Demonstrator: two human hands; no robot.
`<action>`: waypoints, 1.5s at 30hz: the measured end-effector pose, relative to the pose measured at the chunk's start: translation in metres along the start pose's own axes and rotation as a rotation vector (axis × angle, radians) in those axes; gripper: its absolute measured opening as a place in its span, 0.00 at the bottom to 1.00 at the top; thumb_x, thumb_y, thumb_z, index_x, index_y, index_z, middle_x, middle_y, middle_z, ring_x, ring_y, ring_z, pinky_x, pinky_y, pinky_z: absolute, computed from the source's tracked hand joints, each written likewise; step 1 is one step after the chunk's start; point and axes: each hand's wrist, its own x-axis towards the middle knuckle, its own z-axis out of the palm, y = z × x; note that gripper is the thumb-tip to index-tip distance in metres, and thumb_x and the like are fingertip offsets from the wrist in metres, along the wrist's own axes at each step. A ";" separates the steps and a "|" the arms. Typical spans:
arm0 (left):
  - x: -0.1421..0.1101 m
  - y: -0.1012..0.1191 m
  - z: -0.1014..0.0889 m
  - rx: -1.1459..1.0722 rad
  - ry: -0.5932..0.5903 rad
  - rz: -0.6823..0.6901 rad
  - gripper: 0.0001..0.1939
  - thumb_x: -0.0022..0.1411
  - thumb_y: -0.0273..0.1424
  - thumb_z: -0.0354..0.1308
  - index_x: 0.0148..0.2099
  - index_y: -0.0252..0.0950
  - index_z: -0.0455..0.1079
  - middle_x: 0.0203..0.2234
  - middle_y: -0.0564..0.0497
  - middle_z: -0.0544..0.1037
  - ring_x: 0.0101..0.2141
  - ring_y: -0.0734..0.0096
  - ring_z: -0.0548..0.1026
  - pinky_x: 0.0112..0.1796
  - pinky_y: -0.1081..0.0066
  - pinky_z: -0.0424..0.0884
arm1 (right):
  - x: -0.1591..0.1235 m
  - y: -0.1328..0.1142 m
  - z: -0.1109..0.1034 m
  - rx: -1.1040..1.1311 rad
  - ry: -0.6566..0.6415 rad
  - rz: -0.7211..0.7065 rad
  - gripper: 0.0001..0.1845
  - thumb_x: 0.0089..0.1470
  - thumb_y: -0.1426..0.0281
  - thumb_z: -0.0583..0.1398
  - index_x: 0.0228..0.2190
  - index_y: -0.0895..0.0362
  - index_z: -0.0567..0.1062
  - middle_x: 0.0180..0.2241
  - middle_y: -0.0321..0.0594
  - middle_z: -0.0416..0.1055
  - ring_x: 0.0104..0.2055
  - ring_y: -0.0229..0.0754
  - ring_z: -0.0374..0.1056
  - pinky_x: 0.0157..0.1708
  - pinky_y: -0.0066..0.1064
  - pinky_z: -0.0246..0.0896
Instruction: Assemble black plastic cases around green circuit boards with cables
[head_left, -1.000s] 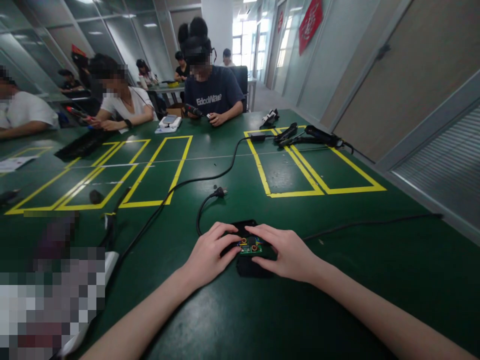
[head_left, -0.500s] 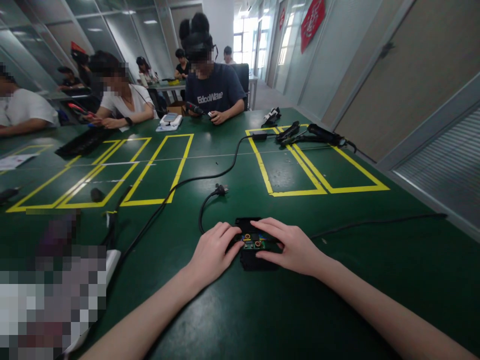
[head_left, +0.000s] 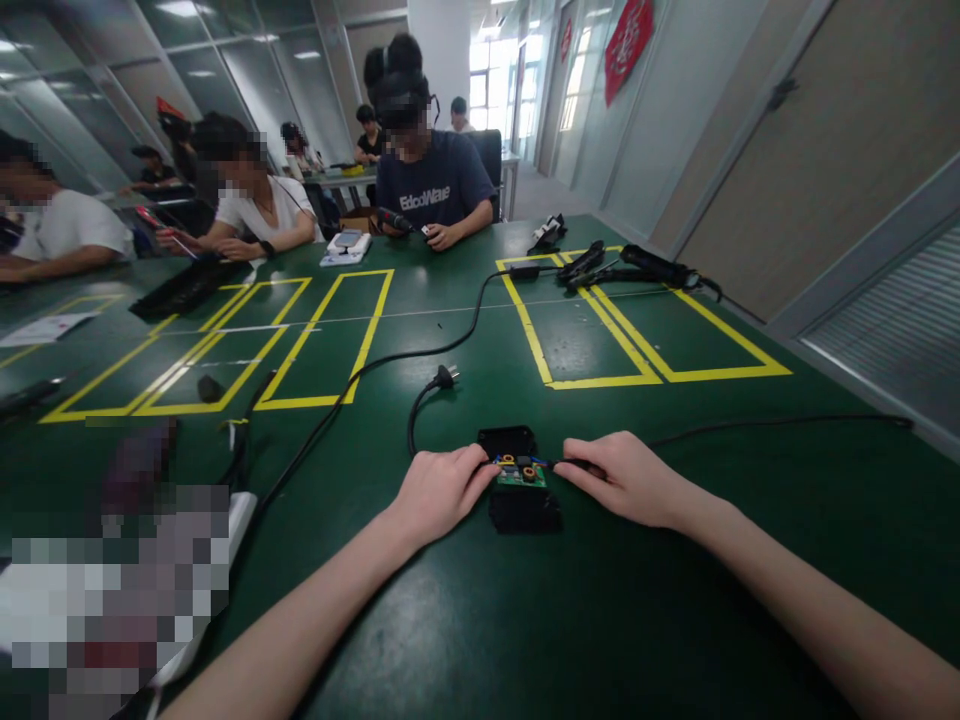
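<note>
A small green circuit board (head_left: pixel 523 475) with copper-coloured coils is held between my two hands, just above the dark table. My left hand (head_left: pixel 441 492) pinches at its left end, where the power cord (head_left: pixel 412 425) runs in; the fingers hide the exact contact. On the other side, my right hand (head_left: pixel 630 480) is closed around the black cable (head_left: pixel 581 466) coming off the board, with blue wires showing at the joint. Two black plastic case halves lie close by: one half (head_left: pixel 506 438) behind the board, the other half (head_left: pixel 523 512) in front of it.
A three-pin plug (head_left: pixel 446 377) lies beyond my left hand. A long black cord (head_left: pixel 390 356) crosses the green table (head_left: pixel 420 640). Yellow tape outlines (head_left: pixel 600 382) mark it. Black tools (head_left: pixel 637 268) sit at the far right. A co-worker (head_left: pixel 442 185) sits opposite, holding a tool.
My right hand has drawn back to the right from over the board and now grips the cable, uncovering the board and case halves. My left hand stays at the left end.
</note>
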 end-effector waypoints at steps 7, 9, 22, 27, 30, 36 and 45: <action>-0.003 0.004 -0.004 -0.013 -0.032 0.147 0.25 0.81 0.37 0.38 0.34 0.37 0.68 0.21 0.52 0.77 0.21 0.69 0.75 0.24 0.72 0.57 | -0.004 -0.004 0.005 0.054 -0.059 -0.089 0.29 0.73 0.53 0.44 0.24 0.53 0.65 0.19 0.34 0.66 0.19 0.37 0.61 0.25 0.30 0.51; -0.005 0.006 -0.004 -0.016 -0.031 0.158 0.25 0.81 0.37 0.38 0.33 0.37 0.67 0.21 0.52 0.76 0.21 0.69 0.75 0.24 0.72 0.56 | -0.005 -0.005 0.006 0.065 -0.064 -0.092 0.31 0.74 0.53 0.41 0.24 0.53 0.65 0.18 0.34 0.66 0.18 0.36 0.62 0.25 0.30 0.52; -0.012 0.009 -0.007 -0.057 -0.025 0.136 0.27 0.81 0.37 0.38 0.30 0.37 0.68 0.20 0.53 0.74 0.21 0.70 0.73 0.25 0.71 0.59 | -0.006 -0.009 0.008 0.073 -0.118 -0.044 0.28 0.73 0.57 0.47 0.23 0.54 0.69 0.19 0.35 0.67 0.21 0.37 0.62 0.26 0.30 0.50; -0.010 0.006 -0.008 -0.047 0.096 0.105 0.26 0.80 0.35 0.41 0.30 0.36 0.69 0.23 0.51 0.76 0.26 0.70 0.74 0.30 0.70 0.64 | -0.007 -0.011 0.006 0.114 -0.025 -0.132 0.24 0.72 0.64 0.50 0.25 0.55 0.72 0.26 0.39 0.72 0.25 0.37 0.66 0.28 0.29 0.55; -0.009 0.003 -0.006 -0.013 0.147 0.064 0.26 0.80 0.34 0.41 0.28 0.36 0.68 0.21 0.51 0.74 0.25 0.70 0.71 0.31 0.69 0.64 | -0.006 -0.013 0.008 0.100 0.052 -0.187 0.20 0.71 0.68 0.51 0.26 0.56 0.72 0.31 0.41 0.73 0.30 0.38 0.68 0.30 0.29 0.58; -0.009 0.002 -0.005 -0.064 0.161 0.052 0.25 0.79 0.34 0.45 0.27 0.36 0.68 0.20 0.52 0.73 0.24 0.71 0.71 0.29 0.70 0.64 | -0.003 -0.015 0.012 0.077 0.072 -0.205 0.18 0.69 0.71 0.53 0.27 0.56 0.73 0.29 0.40 0.73 0.31 0.40 0.68 0.31 0.32 0.61; -0.013 0.007 -0.005 -0.152 0.101 0.031 0.20 0.76 0.34 0.50 0.30 0.36 0.71 0.21 0.55 0.75 0.22 0.75 0.72 0.26 0.74 0.60 | -0.006 -0.012 0.011 0.138 0.048 -0.183 0.18 0.70 0.70 0.53 0.28 0.56 0.73 0.29 0.40 0.73 0.31 0.40 0.69 0.32 0.31 0.63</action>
